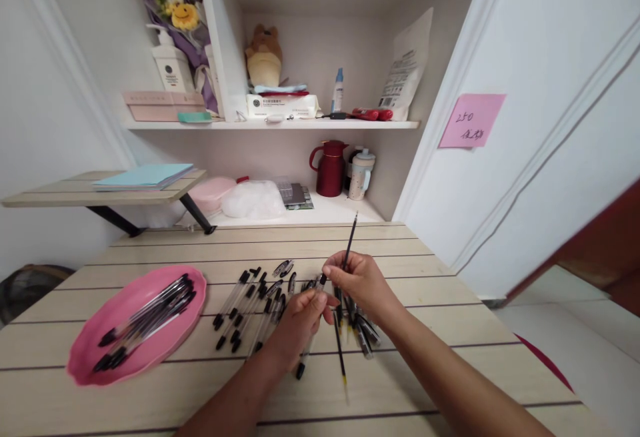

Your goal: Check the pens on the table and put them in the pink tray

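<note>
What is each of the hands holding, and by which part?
The left hand pinches a pen near its black upper end. The right hand grips a thin ink refill along its lower part; its bottom end is hidden.

The left hand [299,322] holds a clear pen barrel [305,349], its upper end apparently meeting the right hand [364,285], from which a dark refill [351,237] rises. A pink tray [120,300] further left holds pens [150,317].

Left hand [303,320] partly hides pen [301,369]; forearms [440,367] cropped.
</note>
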`<control>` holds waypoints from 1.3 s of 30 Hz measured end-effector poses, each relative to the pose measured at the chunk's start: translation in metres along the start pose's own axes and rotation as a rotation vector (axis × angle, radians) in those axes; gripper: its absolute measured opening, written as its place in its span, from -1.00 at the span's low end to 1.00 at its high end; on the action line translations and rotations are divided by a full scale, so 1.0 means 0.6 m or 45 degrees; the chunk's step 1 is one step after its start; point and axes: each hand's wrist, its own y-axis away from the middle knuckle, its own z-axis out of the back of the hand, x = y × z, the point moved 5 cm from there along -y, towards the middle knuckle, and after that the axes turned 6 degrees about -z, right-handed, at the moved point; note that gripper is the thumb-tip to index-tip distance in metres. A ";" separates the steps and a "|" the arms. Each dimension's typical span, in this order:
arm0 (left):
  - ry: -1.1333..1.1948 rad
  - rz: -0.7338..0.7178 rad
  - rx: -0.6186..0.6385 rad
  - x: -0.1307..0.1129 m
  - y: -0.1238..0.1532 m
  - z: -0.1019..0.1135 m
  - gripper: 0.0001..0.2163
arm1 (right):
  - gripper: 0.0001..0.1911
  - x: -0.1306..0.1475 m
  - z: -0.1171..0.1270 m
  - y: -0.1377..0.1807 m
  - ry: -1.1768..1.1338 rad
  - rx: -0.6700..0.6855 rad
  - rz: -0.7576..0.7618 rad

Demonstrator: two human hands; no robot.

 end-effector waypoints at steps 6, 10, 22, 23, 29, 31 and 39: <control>0.118 -0.037 -0.098 0.004 0.004 0.004 -0.69 | -0.78 -0.012 -0.010 0.009 -0.002 0.027 0.010; 0.107 -0.066 -0.183 -0.003 0.006 0.006 -0.72 | -0.79 -0.004 -0.005 0.012 0.038 0.041 0.029; 0.095 0.022 -0.188 -0.002 0.005 0.004 -0.72 | -0.73 0.046 0.030 0.017 -0.118 -0.012 0.088; 0.094 0.019 -0.183 -0.002 0.005 0.004 -0.73 | -0.73 0.046 0.030 0.019 -0.111 -0.024 0.088; 0.090 0.035 -0.145 -0.001 0.004 0.003 -0.69 | -0.71 0.041 0.027 0.018 -0.139 -0.001 0.083; 0.086 0.029 -0.136 -0.001 0.003 0.003 -0.67 | -0.71 0.038 0.026 0.016 -0.127 0.011 0.073; 0.056 0.006 -0.139 0.003 0.004 0.005 -0.71 | -0.73 0.044 0.025 0.021 -0.051 0.039 0.110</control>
